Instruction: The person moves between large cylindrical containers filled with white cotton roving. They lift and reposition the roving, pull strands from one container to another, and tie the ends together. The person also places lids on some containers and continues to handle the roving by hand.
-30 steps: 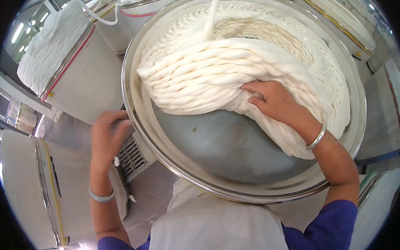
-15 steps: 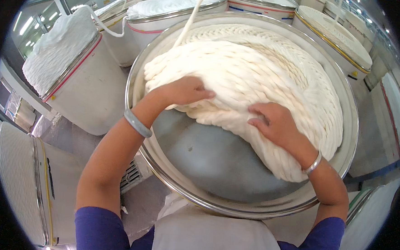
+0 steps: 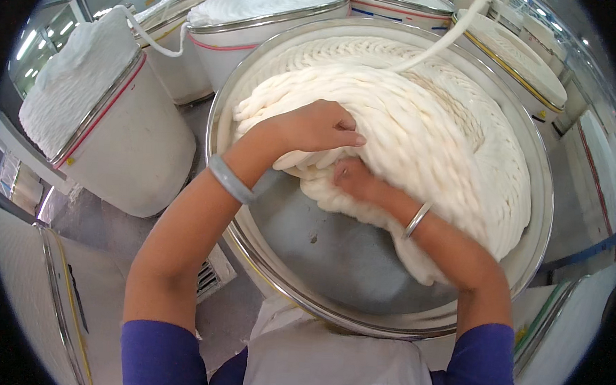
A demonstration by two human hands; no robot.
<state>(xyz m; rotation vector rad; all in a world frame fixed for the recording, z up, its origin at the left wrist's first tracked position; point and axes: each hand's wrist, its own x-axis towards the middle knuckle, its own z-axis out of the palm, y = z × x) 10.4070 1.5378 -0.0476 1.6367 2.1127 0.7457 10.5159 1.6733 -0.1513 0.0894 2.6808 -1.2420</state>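
Note:
A large round can (image 3: 231, 84) with a shiny metal rim stands before me, holding thick coils of off-white cotton sliver (image 3: 409, 121). The coils are heaped toward the far and right sides, baring part of the grey can bottom (image 3: 319, 242). My left hand (image 3: 320, 127), a grey bangle on its wrist, lies on the near left edge of the heap, fingers curled round the sliver. Just below and right, my right hand (image 3: 361, 181) is closed at the heap's drooping edge; motion blurs it and its fingertips are partly hidden in the sliver.
More cans of white sliver surround this one: a tilted-looking can (image 3: 126, 141) at left, a red-banded can (image 3: 261, 23) behind, and a yellow-banded can (image 3: 513, 60) at far right. A sliver strand (image 3: 441, 46) rises from the heap. A floor grate (image 3: 209, 274) lies at lower left.
My right hand has moved left and slightly up, close to my left hand. My left hand has shifted right. The rising strand now slants to the right, and the view has shifted slightly.

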